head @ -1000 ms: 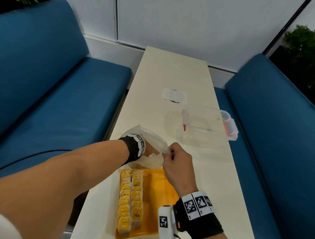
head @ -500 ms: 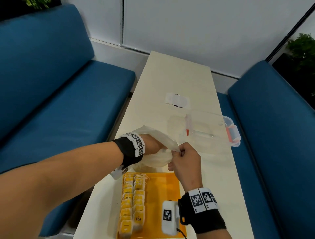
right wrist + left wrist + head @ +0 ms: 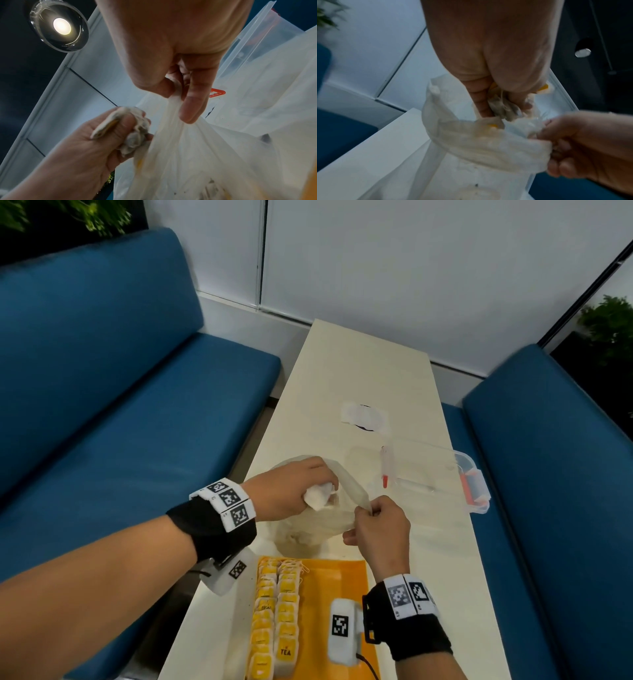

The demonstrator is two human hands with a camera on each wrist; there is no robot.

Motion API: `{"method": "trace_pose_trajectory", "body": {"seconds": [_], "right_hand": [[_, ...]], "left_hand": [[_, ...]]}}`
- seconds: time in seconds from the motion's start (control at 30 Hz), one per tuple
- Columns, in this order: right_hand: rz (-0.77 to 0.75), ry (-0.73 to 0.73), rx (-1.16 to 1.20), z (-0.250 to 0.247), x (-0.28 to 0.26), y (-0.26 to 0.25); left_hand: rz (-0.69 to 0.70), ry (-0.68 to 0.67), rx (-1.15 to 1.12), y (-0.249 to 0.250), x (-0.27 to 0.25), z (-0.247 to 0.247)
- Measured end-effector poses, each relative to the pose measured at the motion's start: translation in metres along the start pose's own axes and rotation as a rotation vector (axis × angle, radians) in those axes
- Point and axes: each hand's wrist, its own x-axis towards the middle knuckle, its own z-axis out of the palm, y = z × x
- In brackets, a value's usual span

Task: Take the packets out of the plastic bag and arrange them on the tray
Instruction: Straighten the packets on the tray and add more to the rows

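- Hard to count: a crumpled clutch of tea packets [image 3: 318,498] bunched inside the left hand [image 3: 291,491], fingers curled tight round it; yellow tags just peeking out between the fingers in the left wrist view, number of packets unclear.
- Held at the mouth of the plastic bag [image 3: 308,529], right at its rim; whether fully clear of the bag cannot be told.
- Pinching the bag's rolled rim between thumb and fingers: the right hand [image 3: 380,530], closed on the plastic, holding the mouth open.
- Bag contents mostly veiled by cloudy plastic; a few dim shapes and a bit of yellow low inside in the right wrist view, too blurred to name.
- Standing on the pale table [image 3: 359,378], just beyond the far edge of the orange tray [image 3: 342,580].
- On the tray: two neat rows of tea bags [image 3: 275,618] along its left side, yellow tags up, one reading "TEA"; right part bare; near end cut off by the bottom of the head view and partly covered by the right wrist's camera unit [image 3: 342,631].
- Further right on the table: a clear lidded box [image 3: 428,470] with red latches, contents not legible.
- Blue benches [image 3: 120,422] on both sides.
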Motion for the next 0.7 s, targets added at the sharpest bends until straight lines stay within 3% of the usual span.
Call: {"method": "trace_pose_trajectory", "body": {"seconds": [0.2,0.37,0.47,0.53,0.63,0.7], "right_hand": [[-0.017,0.015,-0.021,-0.001,0.001,0.000],[-0.043,-0.013,-0.002,-0.006,-0.008,0.001],[-0.038,-0.034,0.016,-0.011,-0.015,0.001],[-0.103,0.011,-0.076,-0.016,-0.021,0.000],[-0.316,0.075,-0.117,-0.025,-0.041,-0.009],[-0.353,-0.057,-0.011,-0.025,-0.060,-0.013]], "left_hand": [[-0.234,0.326,-0.505,0.009,-0.018,-0.010],[-0.363,0.406,-1.066,0.019,-0.037,-0.005],[-0.394,0.438,-1.285,0.024,-0.047,0.000],[-0.383,0.475,-1.420,0.030,-0.053,0.000],[-0.401,0.530,-1.549,0.036,-0.065,0.004],[-0.435,0.562,-1.593,0.040,-0.073,0.012]]}}
